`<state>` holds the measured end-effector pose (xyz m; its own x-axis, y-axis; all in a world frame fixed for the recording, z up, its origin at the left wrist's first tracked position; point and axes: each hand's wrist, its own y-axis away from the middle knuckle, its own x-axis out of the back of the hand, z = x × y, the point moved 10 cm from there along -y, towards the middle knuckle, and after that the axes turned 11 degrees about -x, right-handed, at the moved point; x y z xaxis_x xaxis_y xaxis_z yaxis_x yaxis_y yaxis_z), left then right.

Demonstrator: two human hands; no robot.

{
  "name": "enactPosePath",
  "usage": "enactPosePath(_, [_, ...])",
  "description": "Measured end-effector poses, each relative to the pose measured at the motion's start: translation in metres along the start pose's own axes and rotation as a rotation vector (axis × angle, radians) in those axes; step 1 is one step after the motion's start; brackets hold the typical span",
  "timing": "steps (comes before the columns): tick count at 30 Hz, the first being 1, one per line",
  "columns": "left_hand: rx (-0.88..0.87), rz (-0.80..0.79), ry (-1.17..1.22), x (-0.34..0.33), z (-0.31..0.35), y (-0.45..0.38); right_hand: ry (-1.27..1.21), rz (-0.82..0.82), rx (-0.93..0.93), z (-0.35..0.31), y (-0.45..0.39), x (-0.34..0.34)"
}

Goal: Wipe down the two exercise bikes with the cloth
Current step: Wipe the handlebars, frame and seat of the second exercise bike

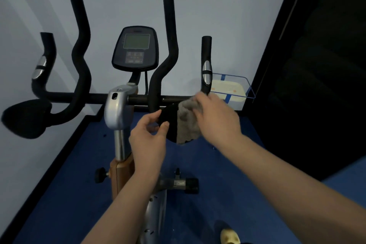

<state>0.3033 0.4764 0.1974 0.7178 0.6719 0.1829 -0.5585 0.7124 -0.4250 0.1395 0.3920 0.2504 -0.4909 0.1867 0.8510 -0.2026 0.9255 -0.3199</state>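
Against the far wall stands the exercise bike (120, 109), its handlebar (95, 97) running left to right. On the right elbow pad (168, 123), near the bar's right end, the right hand (217, 119) bunches the grey cloth (187, 123), pressing it down. The left hand (148, 140) pinches the pad's left edge, steadying it.

Exercise bike (118, 109) upright by pale wall: black handlebars, grey console screen centre, silver stem. Grey cloth (187, 123) bunched, draped over black right elbow pad (168, 125), just below crossbar, hanging edge ragged.
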Motion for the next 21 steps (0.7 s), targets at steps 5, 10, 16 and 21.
enactPosePath(5, [-0.01, 0.04, -0.007, 0.0, 0.004, 0.005, 0.197, 0.068, 0.19, -0.041, 0.023, -0.012])
enactPosePath(10, [0.015, 0.12, -0.01, -0.001, 0.0, 0.013, 0.14, 0.059, 0.455, -0.037, 0.02, -0.005])
enactPosePath(16, [0.05, 0.233, 0.048, -0.007, 0.006, 0.026, 0.069, 0.008, 0.581, -0.046, 0.031, -0.012])
enactPosePath(21, [0.085, 0.304, -0.024, -0.006, 0.009, 0.03, -0.025, -0.071, 0.578, -0.051, -0.024, -0.006])
